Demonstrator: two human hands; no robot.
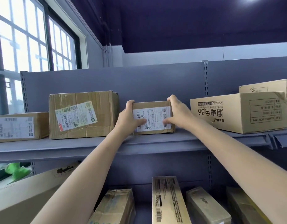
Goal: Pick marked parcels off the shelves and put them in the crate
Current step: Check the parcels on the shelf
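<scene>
Cardboard small parcel (153, 117) with a white printed label, gripped at both ends by left hand (129, 118) and right hand (177, 113).

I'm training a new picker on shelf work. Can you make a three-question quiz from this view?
1. True or false: both hands grip the small labelled parcel on the upper shelf.
2. Which box stands directly to the left of that parcel? A) the box printed BoBo B) the large taped box with a tilted label C) a green bag
3. Fill in: the parcel's white label faces ____ the person.

Key: 1 true: left hand and right hand hold its two ends. 2 B. 3 toward.
</scene>
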